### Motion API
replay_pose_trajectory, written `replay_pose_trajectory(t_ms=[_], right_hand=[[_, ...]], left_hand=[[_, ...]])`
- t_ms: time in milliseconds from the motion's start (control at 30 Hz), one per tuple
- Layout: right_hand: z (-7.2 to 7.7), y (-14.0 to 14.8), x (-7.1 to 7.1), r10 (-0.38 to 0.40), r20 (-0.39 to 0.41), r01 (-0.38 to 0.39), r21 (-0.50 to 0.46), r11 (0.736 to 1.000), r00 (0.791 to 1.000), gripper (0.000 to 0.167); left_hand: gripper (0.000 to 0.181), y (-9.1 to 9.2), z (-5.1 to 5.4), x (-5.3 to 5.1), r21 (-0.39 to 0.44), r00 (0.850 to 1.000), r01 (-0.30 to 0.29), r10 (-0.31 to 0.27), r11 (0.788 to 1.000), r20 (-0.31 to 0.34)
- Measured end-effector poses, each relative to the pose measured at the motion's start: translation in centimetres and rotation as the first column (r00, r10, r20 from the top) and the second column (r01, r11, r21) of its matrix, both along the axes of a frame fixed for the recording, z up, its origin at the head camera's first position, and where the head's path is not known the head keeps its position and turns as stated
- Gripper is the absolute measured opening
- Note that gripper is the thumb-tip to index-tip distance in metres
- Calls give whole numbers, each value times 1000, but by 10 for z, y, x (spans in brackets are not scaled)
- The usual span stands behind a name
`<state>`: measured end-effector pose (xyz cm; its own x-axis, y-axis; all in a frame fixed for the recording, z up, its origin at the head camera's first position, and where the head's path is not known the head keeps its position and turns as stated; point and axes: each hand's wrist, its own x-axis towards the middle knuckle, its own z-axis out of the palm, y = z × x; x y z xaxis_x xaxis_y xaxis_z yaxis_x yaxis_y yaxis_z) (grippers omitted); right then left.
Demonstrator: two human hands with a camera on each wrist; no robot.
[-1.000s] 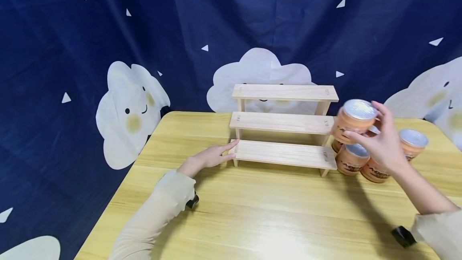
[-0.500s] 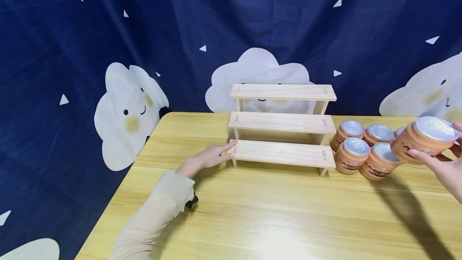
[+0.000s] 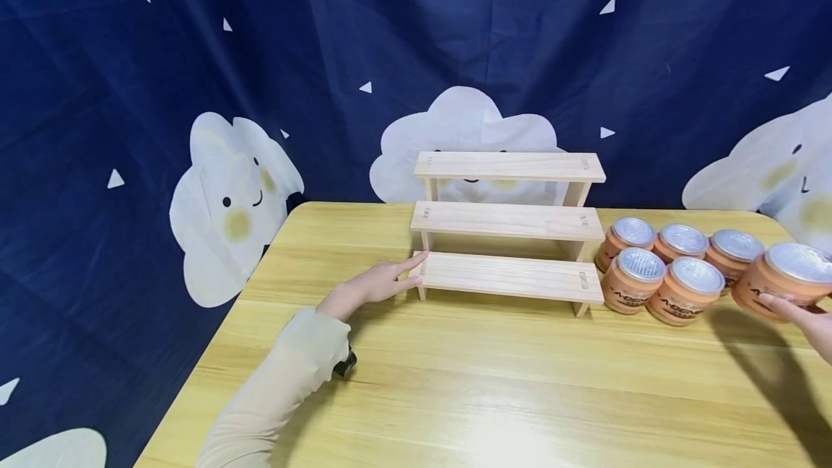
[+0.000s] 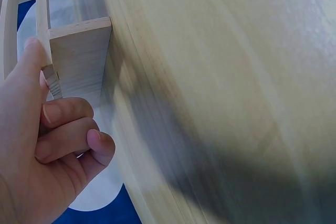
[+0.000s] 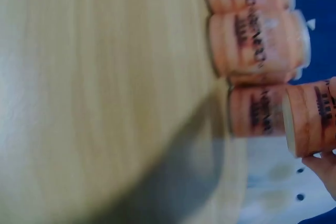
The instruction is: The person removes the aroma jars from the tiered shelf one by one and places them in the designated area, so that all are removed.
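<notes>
My left hand (image 3: 373,285) pinches the left end of the lowest board of a three-tier wooden display rack (image 3: 507,274), and in the left wrist view its other fingers curl beside the rack's leg (image 4: 81,59). At the right edge my right hand (image 3: 812,327) grips an orange can (image 3: 789,280) with a silver lid. In the right wrist view this held can (image 5: 312,121) is off the table, its base showing. Only part of the right hand is visible. Several matching orange cans (image 3: 685,291) stand upright in a cluster between the rack and the held can.
The yellowish wooden table (image 3: 455,381) stretches in front of the rack. Behind it hangs a dark blue curtain (image 3: 325,35) with smiling white clouds. The nearest can (image 3: 633,280) stands close against the rack's right end.
My right hand has carried the can from beside the rack's right end to the far right, then lowered it, uncovering the clustered cans. My left hand stays at the rack.
</notes>
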<state>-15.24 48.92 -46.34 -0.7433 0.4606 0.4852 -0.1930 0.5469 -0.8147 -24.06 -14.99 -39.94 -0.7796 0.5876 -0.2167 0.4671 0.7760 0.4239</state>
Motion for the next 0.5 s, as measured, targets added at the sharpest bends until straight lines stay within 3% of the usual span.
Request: replay_pose_trajectory(t_ms=[100, 167, 233, 433, 500], right_hand=[[-3, -8, 4, -11, -21, 12, 21, 1000, 1000, 78], [0, -18, 8, -30, -57, 34, 68, 997, 998, 81], [5, -30, 14, -7, -50, 10, 56, 998, 999, 80], [24, -58, 28, 120, 82, -123, 29, 992, 989, 77], [26, -62, 29, 144, 93, -148, 35, 988, 985, 79]], left_hand=[[59, 0, 0, 1, 0, 1000, -2, 2, 1000, 5], [59, 0, 1, 2, 3, 1000, -2, 2, 1000, 6], [59, 0, 2, 2, 2, 1000, -2, 2, 1000, 5], [58, 0, 3, 3, 2, 1000, -5, 5, 1000, 9], [58, 0, 3, 3, 3, 1000, -5, 5, 1000, 11]])
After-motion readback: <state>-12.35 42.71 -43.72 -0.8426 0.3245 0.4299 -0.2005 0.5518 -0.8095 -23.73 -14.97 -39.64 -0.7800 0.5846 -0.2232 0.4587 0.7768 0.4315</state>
